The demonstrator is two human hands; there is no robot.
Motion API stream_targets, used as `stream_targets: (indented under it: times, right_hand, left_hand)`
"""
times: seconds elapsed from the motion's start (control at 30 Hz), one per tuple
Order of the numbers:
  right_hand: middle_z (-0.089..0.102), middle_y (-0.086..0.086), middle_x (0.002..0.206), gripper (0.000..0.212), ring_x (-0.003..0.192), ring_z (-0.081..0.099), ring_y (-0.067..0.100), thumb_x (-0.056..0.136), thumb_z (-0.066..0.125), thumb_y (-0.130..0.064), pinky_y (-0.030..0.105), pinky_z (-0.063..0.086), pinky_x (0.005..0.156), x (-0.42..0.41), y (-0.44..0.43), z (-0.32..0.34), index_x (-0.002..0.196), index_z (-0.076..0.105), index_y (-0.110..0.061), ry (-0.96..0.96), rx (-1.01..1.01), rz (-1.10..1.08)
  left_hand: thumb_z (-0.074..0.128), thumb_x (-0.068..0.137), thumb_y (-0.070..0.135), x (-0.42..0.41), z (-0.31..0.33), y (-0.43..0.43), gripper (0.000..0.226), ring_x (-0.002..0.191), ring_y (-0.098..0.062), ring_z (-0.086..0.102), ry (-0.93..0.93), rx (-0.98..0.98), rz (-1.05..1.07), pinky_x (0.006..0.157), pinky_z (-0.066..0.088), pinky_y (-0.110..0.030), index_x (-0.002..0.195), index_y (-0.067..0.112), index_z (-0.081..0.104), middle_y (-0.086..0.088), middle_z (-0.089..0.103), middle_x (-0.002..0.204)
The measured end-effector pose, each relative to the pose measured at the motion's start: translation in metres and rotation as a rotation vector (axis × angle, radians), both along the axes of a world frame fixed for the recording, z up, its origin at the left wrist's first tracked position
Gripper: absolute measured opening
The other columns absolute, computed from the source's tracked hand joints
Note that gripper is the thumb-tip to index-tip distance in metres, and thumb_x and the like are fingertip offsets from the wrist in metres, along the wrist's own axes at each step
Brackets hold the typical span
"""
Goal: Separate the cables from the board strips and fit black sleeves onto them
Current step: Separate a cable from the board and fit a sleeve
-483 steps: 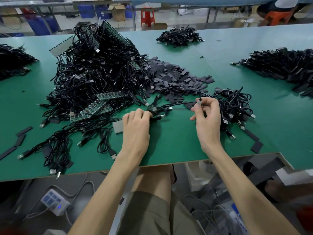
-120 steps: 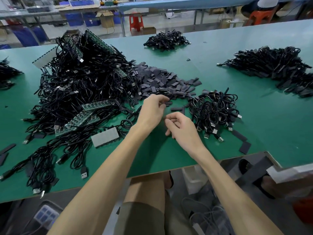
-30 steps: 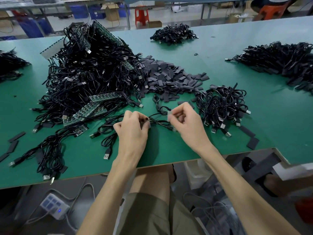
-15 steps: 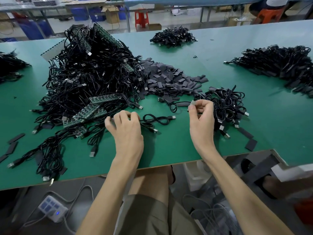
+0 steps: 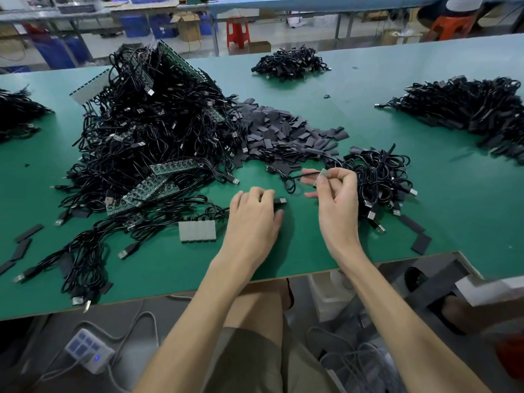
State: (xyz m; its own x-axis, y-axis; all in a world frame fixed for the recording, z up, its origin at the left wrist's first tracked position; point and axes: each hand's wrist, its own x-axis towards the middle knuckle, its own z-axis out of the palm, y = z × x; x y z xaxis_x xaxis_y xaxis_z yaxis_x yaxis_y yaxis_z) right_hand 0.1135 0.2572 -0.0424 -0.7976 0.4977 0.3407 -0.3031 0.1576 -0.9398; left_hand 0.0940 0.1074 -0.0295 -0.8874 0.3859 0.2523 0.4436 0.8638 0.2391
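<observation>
My right hand point(image 5: 336, 202) pinches the small board end of a thin black cable point(image 5: 289, 181) and holds it just above the green table point(image 5: 453, 217). My left hand point(image 5: 253, 217) lies palm down on the table, fingers curled over a black USB plug point(image 5: 280, 201) and its cable. A grey board strip point(image 5: 197, 230) lies left of that hand, with cables running from it. A big tangle of cables and green board strips point(image 5: 147, 143) rises at the left. Flat black sleeves point(image 5: 286, 134) are heaped behind my hands. A small bundle of cables point(image 5: 380, 180) sits beside my right hand.
More cable piles lie at the far right point(image 5: 470, 109), far middle point(image 5: 289, 62) and left edge point(image 5: 17, 114). Loose sleeves point(image 5: 421, 243) lie near the table's front right corner and others point(image 5: 22, 245) at front left. A power strip point(image 5: 88, 350) sits on the floor below.
A grey board strip with its cables now lies left of my left hand. My left hand shifted right onto a USB plug. My right hand still holds the cable end, slightly lower.
</observation>
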Motion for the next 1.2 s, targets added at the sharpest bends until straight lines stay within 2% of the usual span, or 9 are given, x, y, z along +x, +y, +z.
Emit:
stream_targets:
  times: [0.17, 0.3, 0.43, 0.57, 0.67, 0.8, 0.97, 1.03, 1.2]
  right_hand:
    - [0.073, 0.0, 0.094, 0.0, 0.088, 0.068, 0.014, 0.11, 0.044, -0.015, 0.027, 0.051, 0.073, 0.001, 0.001, 0.002, 0.11, 0.044, -0.015, 0.015, -0.039, -0.02]
    - [0.073, -0.005, 0.083, 0.003, 0.082, 0.067, 0.011, 0.11, 0.046, -0.017, 0.025, 0.05, 0.067, 0.001, 0.001, 0.001, 0.111, 0.049, -0.017, 0.012, -0.055, -0.004]
    - [0.076, 0.0, 0.089, 0.009, 0.082, 0.07, 0.013, 0.109, 0.048, -0.016, 0.025, 0.052, 0.063, 0.001, 0.0, 0.001, 0.11, 0.054, -0.022, 0.002, -0.026, 0.024]
    - [0.075, 0.005, 0.091, 0.014, 0.076, 0.07, 0.016, 0.107, 0.048, -0.013, 0.028, 0.052, 0.062, 0.0, 0.002, -0.003, 0.113, 0.06, -0.019, -0.02, -0.032, 0.035]
    - [0.073, 0.001, 0.085, 0.022, 0.071, 0.068, 0.014, 0.107, 0.047, -0.014, 0.027, 0.05, 0.059, -0.001, 0.002, -0.005, 0.115, 0.067, -0.018, -0.031, -0.027, 0.006]
    - [0.069, -0.006, 0.077, 0.027, 0.067, 0.06, 0.009, 0.107, 0.046, -0.021, 0.03, 0.048, 0.059, -0.002, 0.005, -0.007, 0.11, 0.073, -0.024, -0.057, -0.003, -0.062]
    - [0.056, -0.004, 0.07, 0.033, 0.058, 0.043, 0.014, 0.109, 0.045, -0.032, 0.041, 0.038, 0.061, -0.003, 0.008, -0.009, 0.094, 0.072, -0.022, -0.089, 0.018, -0.021]
    - [0.054, -0.003, 0.065, 0.043, 0.055, 0.042, 0.013, 0.109, 0.045, -0.036, 0.041, 0.038, 0.06, -0.003, 0.006, -0.009, 0.076, 0.062, -0.015, -0.095, 0.041, -0.002]
    - [0.054, -0.003, 0.059, 0.051, 0.052, 0.042, 0.015, 0.109, 0.045, -0.042, 0.04, 0.036, 0.058, -0.001, 0.005, -0.007, 0.066, 0.054, -0.015, -0.092, -0.017, 0.021]
  left_hand:
    - [0.038, 0.108, 0.044, 0.001, -0.007, -0.016, 0.037, 0.107, -0.028, 0.052, 0.055, -0.061, 0.185, 0.094, 0.035, -0.039, 0.116, 0.016, 0.061, -0.004, 0.057, 0.112]
    - [0.035, 0.109, 0.044, 0.0, -0.002, -0.023, 0.04, 0.104, -0.029, 0.055, 0.051, -0.055, 0.279, 0.091, 0.035, -0.041, 0.108, 0.015, 0.062, -0.005, 0.062, 0.107]
    - [0.055, 0.104, 0.033, 0.0, 0.007, -0.009, 0.032, 0.112, -0.026, 0.052, 0.05, 0.245, 0.064, 0.098, 0.039, -0.038, 0.125, 0.01, 0.06, -0.006, 0.055, 0.121]
    - [0.061, 0.101, 0.035, -0.005, 0.009, 0.011, 0.04, 0.116, -0.024, 0.051, -0.032, 0.188, -0.167, 0.107, 0.037, -0.038, 0.134, 0.013, 0.057, -0.004, 0.059, 0.126]
    - [0.058, 0.103, 0.027, -0.009, 0.006, 0.019, 0.03, 0.109, -0.026, 0.058, -0.077, 0.24, -0.201, 0.102, 0.041, -0.04, 0.129, 0.013, 0.059, -0.003, 0.066, 0.116]
    - [0.051, 0.105, 0.018, -0.007, 0.0, 0.021, 0.031, 0.113, -0.024, 0.062, -0.128, 0.434, -0.168, 0.098, 0.047, -0.04, 0.135, 0.011, 0.057, -0.006, 0.067, 0.126]
    - [0.051, 0.106, 0.03, -0.012, -0.002, 0.024, 0.042, 0.075, -0.008, 0.051, -0.14, 0.534, -0.197, 0.073, 0.043, -0.032, 0.147, 0.025, 0.045, 0.012, 0.054, 0.081]
    - [0.051, 0.106, 0.033, -0.013, -0.002, 0.022, 0.044, 0.075, 0.001, 0.049, -0.153, 0.556, -0.225, 0.072, 0.039, -0.023, 0.15, 0.033, 0.042, 0.016, 0.049, 0.08]
    - [0.054, 0.106, 0.025, -0.014, -0.003, 0.022, 0.021, 0.082, -0.005, 0.056, -0.108, 0.66, -0.302, 0.076, 0.046, -0.029, 0.12, 0.016, 0.066, 0.007, 0.061, 0.1]
